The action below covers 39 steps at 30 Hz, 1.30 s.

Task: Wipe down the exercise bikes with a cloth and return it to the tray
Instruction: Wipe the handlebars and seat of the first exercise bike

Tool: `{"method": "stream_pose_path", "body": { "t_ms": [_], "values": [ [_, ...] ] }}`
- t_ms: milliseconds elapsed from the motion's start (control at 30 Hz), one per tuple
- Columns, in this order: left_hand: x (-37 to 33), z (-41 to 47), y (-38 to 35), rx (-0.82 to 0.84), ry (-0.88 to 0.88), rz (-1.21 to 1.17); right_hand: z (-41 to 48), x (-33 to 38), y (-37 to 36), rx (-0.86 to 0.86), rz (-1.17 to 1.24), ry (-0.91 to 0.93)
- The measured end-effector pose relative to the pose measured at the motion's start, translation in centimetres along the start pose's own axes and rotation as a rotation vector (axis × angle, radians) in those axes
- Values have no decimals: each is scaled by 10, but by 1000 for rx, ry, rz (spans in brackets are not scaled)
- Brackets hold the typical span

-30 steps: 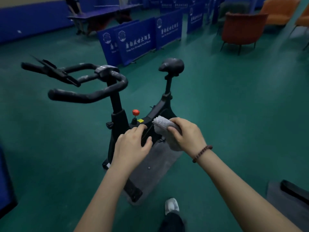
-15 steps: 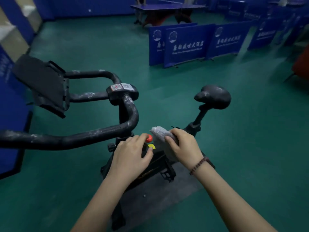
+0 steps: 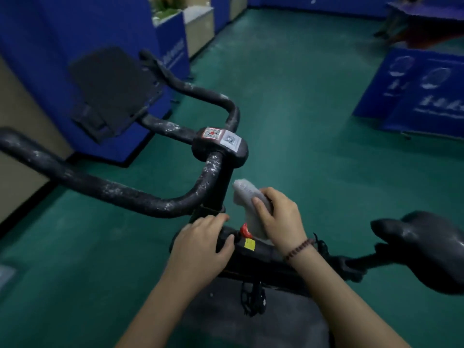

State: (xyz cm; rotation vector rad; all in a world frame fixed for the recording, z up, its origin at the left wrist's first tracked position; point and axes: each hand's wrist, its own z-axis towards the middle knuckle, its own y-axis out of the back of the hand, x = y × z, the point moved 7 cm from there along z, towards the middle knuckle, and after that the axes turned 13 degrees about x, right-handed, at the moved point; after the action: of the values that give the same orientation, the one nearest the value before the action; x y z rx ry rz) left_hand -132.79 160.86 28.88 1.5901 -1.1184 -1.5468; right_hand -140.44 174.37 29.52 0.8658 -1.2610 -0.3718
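R hand (image 3: 281,218) grips cloth (image 3: 247,197) beside handlebar post (image 3: 216,189). L hand (image 3: 200,247) loose over bike frame (image 3: 263,253), holding nothing. Handlebars (image 3: 125,194) look smudged, so wipe prob. barely begun. Tray not in view, return pending.

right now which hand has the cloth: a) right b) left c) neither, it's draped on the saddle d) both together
a: the right hand grips the whitish cloth next to the handlebar post, while the left hand holds no cloth.
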Motion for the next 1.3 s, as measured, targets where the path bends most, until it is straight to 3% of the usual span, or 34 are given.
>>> {"method": "stream_pose_path", "body": {
  "t_ms": [233, 300, 433, 567, 800, 1067, 1200, 1300],
  "values": [
    [-6, -24, 18, -171, 208, -61, 69, 53, 39, -66, 176, 264],
    [-2, -30, 30, -229, 251, -99, 82, 75, 24, 4, 188, 362],
    [0, -36, 58, -380, 213, -67, 93, 90, -39, 237, -240, 521],
    [-4, -38, 70, -476, 197, -75, 103, 93, -46, 237, -354, 617],
    [-5, -27, 71, -492, 305, -98, 94, 92, -49, 318, -130, 741],
    [-7, -24, 79, -641, 496, -95, 50, 102, -61, 342, 62, 917],
    [-1, -27, 85, -688, 547, -82, 53, 96, -58, 323, -62, 1020],
    [2, -30, 86, -710, 569, -92, 69, 89, -53, 298, -121, 999]
  ]
}}
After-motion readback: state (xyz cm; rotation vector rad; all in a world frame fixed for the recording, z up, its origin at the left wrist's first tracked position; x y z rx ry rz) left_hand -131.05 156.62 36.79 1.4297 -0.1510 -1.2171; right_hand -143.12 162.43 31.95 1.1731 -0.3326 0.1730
